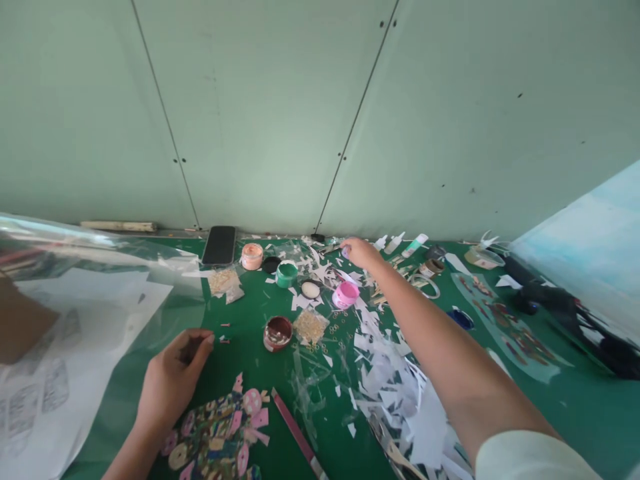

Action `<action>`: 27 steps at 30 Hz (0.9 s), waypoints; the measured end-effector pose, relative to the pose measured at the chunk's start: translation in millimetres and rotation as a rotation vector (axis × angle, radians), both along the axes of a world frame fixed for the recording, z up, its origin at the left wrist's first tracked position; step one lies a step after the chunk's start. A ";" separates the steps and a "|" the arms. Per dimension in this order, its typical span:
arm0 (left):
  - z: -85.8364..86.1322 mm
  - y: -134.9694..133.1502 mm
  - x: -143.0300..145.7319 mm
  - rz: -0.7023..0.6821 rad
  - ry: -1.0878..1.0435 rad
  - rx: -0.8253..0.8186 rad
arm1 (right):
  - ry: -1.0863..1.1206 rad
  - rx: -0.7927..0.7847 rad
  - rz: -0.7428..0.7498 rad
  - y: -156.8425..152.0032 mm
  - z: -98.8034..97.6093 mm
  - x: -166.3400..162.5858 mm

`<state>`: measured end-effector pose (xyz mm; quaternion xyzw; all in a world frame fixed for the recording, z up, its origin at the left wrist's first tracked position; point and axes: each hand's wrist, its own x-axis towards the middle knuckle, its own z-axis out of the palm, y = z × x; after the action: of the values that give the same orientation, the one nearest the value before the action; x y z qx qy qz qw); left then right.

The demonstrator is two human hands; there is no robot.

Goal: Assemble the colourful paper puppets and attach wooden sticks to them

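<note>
green bench (240,320): strewn with white paper scraps (400,373).
left hand (173,380): on the bench, grip pressed together, thumb on forefinger, just beside tiny red bits (225,341).
right hand (361,253): stretched to the far edge among the scraps; grip curled down, cannot tell whether it pinches anything.
patterned cut-out (215,433): flat, just below the left hand.
brown pot (277,333): between the hands.

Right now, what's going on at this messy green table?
A person sits at a green table strewn with white paper scraps. Their right hand reaches to the far edge, fingertips on a small lilac piece. Their left hand rests curled beside a colourful patterned cutout. A brown pot stands between the hands.
</note>
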<state>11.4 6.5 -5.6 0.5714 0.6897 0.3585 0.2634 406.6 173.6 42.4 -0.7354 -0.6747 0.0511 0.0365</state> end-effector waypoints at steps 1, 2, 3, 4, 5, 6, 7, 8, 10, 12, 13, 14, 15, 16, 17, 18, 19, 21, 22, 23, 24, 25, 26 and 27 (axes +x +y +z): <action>-0.2 -0.2 -0.2 -0.002 0.000 0.000 | 0.005 -0.006 0.000 1.9 -2.5 -1.1; -0.3 -0.5 -0.3 -0.006 0.001 0.003 | 0.012 -0.019 0.001 4.0 -6.0 -3.1; -0.2 -0.9 -0.2 -0.011 0.002 0.007 | 0.020 -0.035 0.000 6.1 -10.0 -5.8; 0.1 -1.2 0.0 -0.011 0.004 0.013 | 0.028 -0.052 -0.001 8.1 -14.0 -8.7; 0.4 -1.5 0.4 -0.011 0.007 0.018 | 0.036 -0.065 -0.002 9.8 -17.9 -11.6; 0.9 -1.5 0.8 -0.010 0.011 0.020 | 0.043 -0.074 -0.002 11.1 -21.2 -14.3; 1.4 -1.5 1.2 -0.010 0.017 0.018 | 0.052 -0.078 0.001 11.8 -23.8 -16.6; 2.0 -1.4 1.6 -0.007 0.025 0.015 | 0.060 -0.080 0.007 11.9 -25.7 -18.4; 3.1 -1.2 2.0 -0.005 0.040 0.008 | 0.077 -0.080 0.026 10.0 -26.9 -20.4; 3.7 -1.2 1.7 -0.005 0.055 0.007 | 0.091 -0.079 0.049 6.1 -24.4 -19.7; 3.6 -1.2 1.4 -0.007 0.061 0.008 | 0.093 -0.070 0.054 3.9 -21.7 -17.9; 3.4 -1.3 1.0 -0.009 0.066 0.007 | 0.091 -0.045 0.049 2.0 -18.0 -15.1; 3.0 -1.5 0.5 -0.009 0.070 0.007 | 0.084 -0.007 0.030 0.5 -13.5 -11.3; 2.4 -1.5 0.2 -0.009 0.073 0.006 | 0.074 0.045 -0.001 -0.4 -8.6 -6.5; 1.9 -1.6 0.0 -0.009 0.072 0.006 | 0.061 0.101 -0.041 -0.6 -3.5 -1.1; 1.6 -1.6 -0.1 -0.010 0.069 0.007 | 0.050 0.154 -0.080 -0.1 1.2 4.5; 1.5 -1.5 0.0 -0.012 0.065 0.009 | 0.043 0.193 -0.111 1.0 4.9 9.9; 2.4 -1.2 0.6 -0.021 0.059 0.017 | 0.045 0.225 -0.137 4.1 8.0 17.9; 3.4 -1.0 1.0 -0.023 0.061 0.020 | 0.052 0.222 -0.137 5.8 7.0 20.0; 4.7 -0.9 1.4 -0.023 0.068 0.020 | 0.062 0.211 -0.137 7.4 4.4 20.6; 6.2 -0.7 1.9 -0.022 0.080 0.016 | 0.073 0.197 -0.139 8.7 0.6 19.9; 7.8 -0.6 2.4 -0.020 0.091 0.011 | 0.086 0.182 -0.146 9.8 -3.8 18.3; 9.3 -0.6 2.8 -0.017 0.100 0.005 | 0.098 0.168 -0.156 10.5 -8.3 16.1; 10.7 -0.5 3.2 -0.016 0.104 0.000 | 0.111 0.155 -0.165 11.0 -12.1 14.0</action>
<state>14.6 5.9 5.1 0.5948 0.6978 0.3262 0.2299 420.6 184.6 30.3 -0.7793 -0.6109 0.0363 0.1348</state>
